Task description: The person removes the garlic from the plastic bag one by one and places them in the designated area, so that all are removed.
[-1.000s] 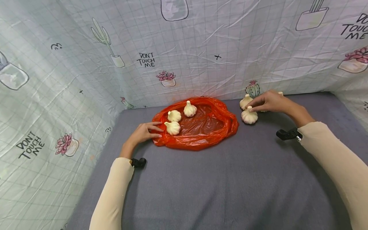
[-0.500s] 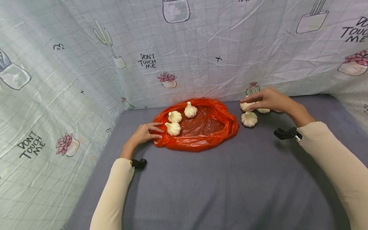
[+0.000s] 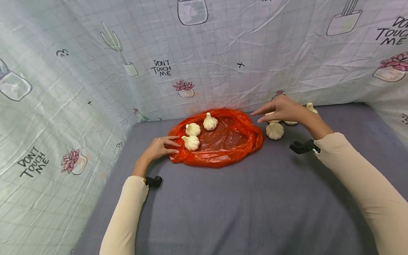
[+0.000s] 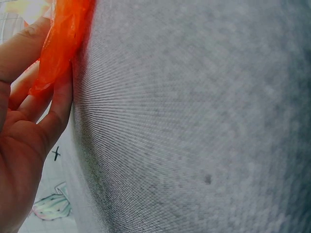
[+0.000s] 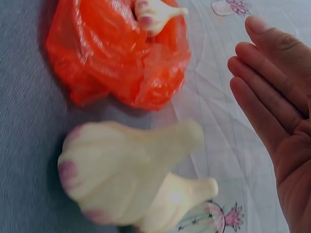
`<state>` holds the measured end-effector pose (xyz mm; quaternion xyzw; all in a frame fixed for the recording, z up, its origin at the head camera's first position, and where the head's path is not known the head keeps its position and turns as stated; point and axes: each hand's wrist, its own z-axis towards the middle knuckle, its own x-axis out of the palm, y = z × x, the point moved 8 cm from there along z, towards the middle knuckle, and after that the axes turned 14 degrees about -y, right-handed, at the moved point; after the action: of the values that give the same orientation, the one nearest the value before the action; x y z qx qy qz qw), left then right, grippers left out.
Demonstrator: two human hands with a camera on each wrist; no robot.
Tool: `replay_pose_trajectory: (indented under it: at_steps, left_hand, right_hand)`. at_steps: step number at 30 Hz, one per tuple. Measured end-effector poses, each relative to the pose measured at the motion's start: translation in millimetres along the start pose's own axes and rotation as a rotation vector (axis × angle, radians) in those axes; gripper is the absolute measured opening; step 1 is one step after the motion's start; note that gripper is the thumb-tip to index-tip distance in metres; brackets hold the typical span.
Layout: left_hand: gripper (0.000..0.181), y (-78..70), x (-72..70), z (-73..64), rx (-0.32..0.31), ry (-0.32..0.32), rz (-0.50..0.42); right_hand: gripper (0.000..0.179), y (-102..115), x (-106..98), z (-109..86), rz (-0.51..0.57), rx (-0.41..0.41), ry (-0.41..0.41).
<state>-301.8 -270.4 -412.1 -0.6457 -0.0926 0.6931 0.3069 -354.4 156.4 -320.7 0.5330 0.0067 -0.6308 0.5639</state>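
Observation:
In the head view, a red plastic bag (image 3: 207, 159) lies with its mouth spread on the table; three garlic bulbs sit in its left part, one of them a garlic bulb (image 3: 210, 122) toward the back. My left hand (image 3: 157, 147) holds the bag's left edge, and the left wrist view has the red plastic (image 4: 60, 43) between thumb and fingers. My right hand (image 3: 283, 110), fingers extended and holding nothing, hovers above more garlic, partly covering it. A garlic bulb (image 3: 275, 131) shows just below that hand; in the right wrist view the nearest garlic bulb (image 5: 116, 170) is large and blurred.
A grey cloth (image 3: 216, 205) covers the table. Behind and to the left, a printed sheet (image 3: 220, 81) forms walls close to the bag's far edge. Another garlic bulb (image 3: 310, 107) shows behind the right wrist.
My right hand has let go of the front garlic bulb, lifted, and moved left toward the bag. The left hand and the bag have stayed put.

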Motion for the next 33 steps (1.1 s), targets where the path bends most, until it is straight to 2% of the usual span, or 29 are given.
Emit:
replay_pose_trajectory:
  at_steps: [3, 7, 11, 17, 25, 33]
  left_hand:
    - [0.029, -0.3, 0.2, 0.2, 0.004, -0.006, 0.001]
    - [0.029, 0.3, -0.4, 0.4, 0.010, -0.013, 0.004]
    - [0.029, 0.9, 0.6, -0.1, 0.012, -0.005, 0.006]
    - [0.029, -0.4, 0.6, 0.2, 0.027, -0.007, 0.006]
    - [0.028, 1.0, 1.5, 2.9, 0.015, 0.000, 0.003]
    - [0.028, 1.6, 2.3, 0.7, 0.008, 0.008, 0.012]
  right_hand:
    - [0.027, 1.5, 7.3, 5.3, 0.058, 0.014, 0.016]
    - [0.027, 6.8, 19.1, 16.3, 0.098, -0.043, 0.016]
    - [0.028, 7.5, 34.6, 29.6, 0.062, -0.070, 0.027]
    - [0.030, 3.4, 57.2, 53.8, 0.008, -0.025, 0.061]
    - [0.035, -0.6, 83.9, 81.6, 0.062, 0.052, 0.119]
    - [0.036, -11.2, 106.0, 99.8, 0.074, 0.111, 0.170]
